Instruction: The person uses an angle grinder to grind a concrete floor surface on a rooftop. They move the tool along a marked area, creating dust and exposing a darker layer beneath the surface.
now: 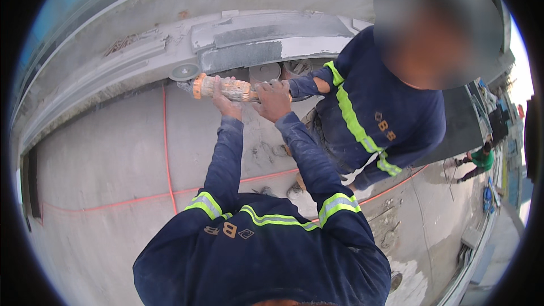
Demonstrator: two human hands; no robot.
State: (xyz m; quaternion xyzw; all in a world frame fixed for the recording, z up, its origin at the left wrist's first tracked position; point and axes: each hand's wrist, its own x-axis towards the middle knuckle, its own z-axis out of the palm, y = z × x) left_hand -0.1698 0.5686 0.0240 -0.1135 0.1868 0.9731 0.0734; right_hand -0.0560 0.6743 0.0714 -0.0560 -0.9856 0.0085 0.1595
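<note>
I hold a dusty orange angle grinder [197, 85] crosswise in front of me, its grey disc [185, 72] at the left end. My left hand [226, 102] is closed round the grinder's body. My right hand [272, 102] is closed on its rear part, to the right. A co-worker [391, 130] in a navy top with yellow-green bands stands at my right; their forearm [306, 86] reaches to the tool's rear end beside my right hand, which partly hides theirs. The disc is near a pale ledge with grey slabs [238, 56]; whether it touches cannot be told.
A bucket [262, 72] sits below the ledge [130, 17]. Orange cables [167, 164] cross the grey concrete floor [102, 164]. A dark panel [453, 130] is behind the co-worker. Farther right, a person in green [480, 158] stands near stacked materials [473, 238].
</note>
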